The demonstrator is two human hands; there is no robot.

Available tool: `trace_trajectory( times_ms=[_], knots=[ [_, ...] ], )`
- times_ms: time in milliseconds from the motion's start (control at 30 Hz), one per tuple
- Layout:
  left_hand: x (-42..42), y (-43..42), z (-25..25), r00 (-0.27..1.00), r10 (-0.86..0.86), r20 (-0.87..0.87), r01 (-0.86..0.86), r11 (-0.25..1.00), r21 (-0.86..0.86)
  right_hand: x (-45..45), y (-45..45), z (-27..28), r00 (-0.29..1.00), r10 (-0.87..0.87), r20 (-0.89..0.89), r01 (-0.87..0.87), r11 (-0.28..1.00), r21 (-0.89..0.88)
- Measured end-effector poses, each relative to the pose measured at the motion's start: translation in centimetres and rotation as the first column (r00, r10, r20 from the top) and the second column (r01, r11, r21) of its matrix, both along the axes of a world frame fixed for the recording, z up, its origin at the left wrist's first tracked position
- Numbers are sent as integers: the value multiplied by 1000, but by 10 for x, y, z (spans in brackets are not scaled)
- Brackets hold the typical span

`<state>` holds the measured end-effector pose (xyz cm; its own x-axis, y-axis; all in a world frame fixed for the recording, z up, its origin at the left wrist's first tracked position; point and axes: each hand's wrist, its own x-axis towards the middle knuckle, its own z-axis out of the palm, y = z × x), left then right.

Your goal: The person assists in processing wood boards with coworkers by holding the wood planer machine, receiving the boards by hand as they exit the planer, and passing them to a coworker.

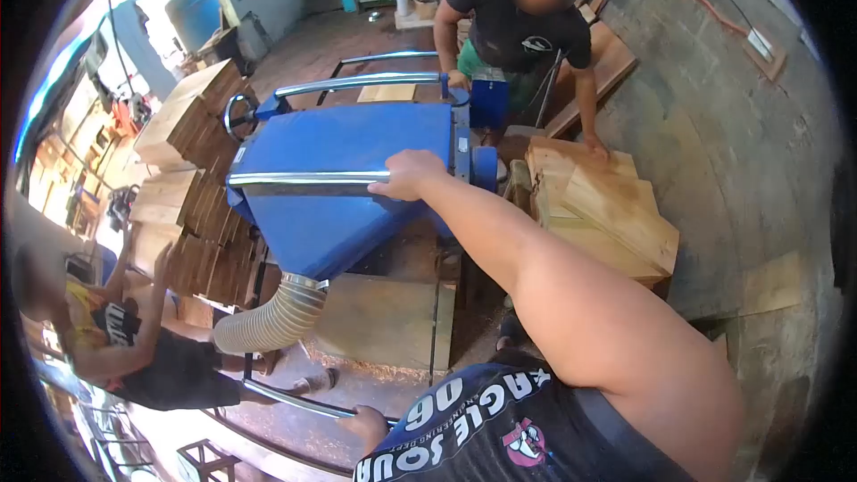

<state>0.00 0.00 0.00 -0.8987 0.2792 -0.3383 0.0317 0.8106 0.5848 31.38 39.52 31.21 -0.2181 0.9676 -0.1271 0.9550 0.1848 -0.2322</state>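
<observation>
A blue thickness planer (348, 138) stands in front of me, with chrome rollers on its top and a ribbed dust hose (272, 317) coming off its near side. My right hand (411, 175) is closed over the right end of the near top chrome roller (303, 178), with the arm stretched across from the right. Low in the view, my left hand (364, 428) is at the lower chrome roller (299, 400), its fingers apparently curled on it and partly hidden by my shirt. The planer's flat bed (375, 321) lies between my hands, with wood shavings along its edge.
Across the planer, a person (527, 27) in a dark shirt has one hand on stacked boards (616, 205) at right. At left, another person (134, 330) handles a board beside tall stacks of wood (183, 187). A concrete wall (714, 125) bounds the right side.
</observation>
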Motion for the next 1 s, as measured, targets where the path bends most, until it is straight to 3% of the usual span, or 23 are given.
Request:
trace_trajectory(
  times_ms=[67,167,233,500,633,700,833,1000],
  knots=[
    [-2,6,28,1000,1,10,0,1000,-2,-9,2,-4,1000,6,-24,-5,1000,20],
    [35,12,32,1000,9,-3,-9,998,68,11,0,6,1000,-4,-13,4,1000,4],
    [6,3,-16,990,-36,-140,43,998,44,8,2,1,999,-12,-29,12,1000,7],
    [-5,-6,-43,971,-51,-235,34,997,-74,9,3,-9,998,-6,-63,9,999,48],
    [-7,-9,-41,994,-43,-100,44,999,12,8,6,-8,999,2,-51,1,998,56],
    [-8,-12,-41,988,-85,-127,86,996,0,9,4,-9,999,0,-39,1,999,49],
    [12,-4,15,996,-93,-3,93,994,52,5,-2,-1,1000,-2,-23,4,997,76],
    [5,-6,-4,998,-63,10,61,993,98,7,4,-12,999,-5,-33,8,994,107]
  ],
)
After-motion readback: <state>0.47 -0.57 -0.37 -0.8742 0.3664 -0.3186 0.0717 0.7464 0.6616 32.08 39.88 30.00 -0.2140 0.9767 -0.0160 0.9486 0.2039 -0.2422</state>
